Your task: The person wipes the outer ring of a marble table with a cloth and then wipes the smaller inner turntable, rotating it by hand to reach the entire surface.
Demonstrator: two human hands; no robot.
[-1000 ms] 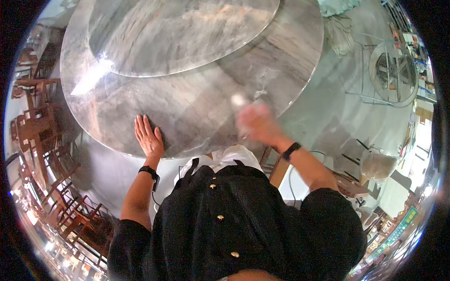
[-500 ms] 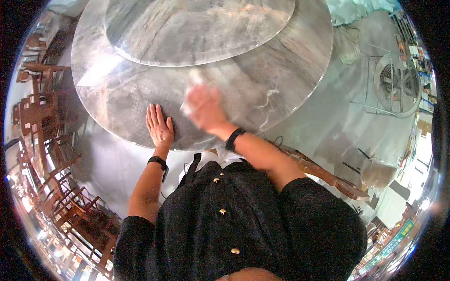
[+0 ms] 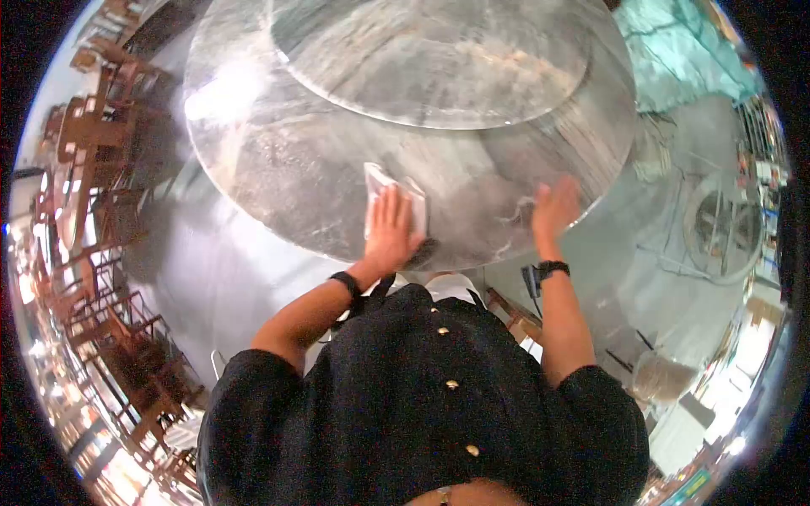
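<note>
Cloth (image 3: 395,196) under left hand (image 3: 390,232), on table (image 3: 278,160).

round grey marble counter (image 3: 278,177), glossy, with a bright glare patch toward its far left. smaller raised marble disc (image 3: 439,59) resting on its middle. white folded cloth (image 3: 377,181) flat on the marble, just nearer than the disc, close to the near rim.

Left hand (image 3: 391,232) lies flat, fingers spread, pressing a white cloth (image 3: 393,202) onto the round marble table (image 3: 278,160). Right hand (image 3: 553,209) rests open near the table's edge.
</note>
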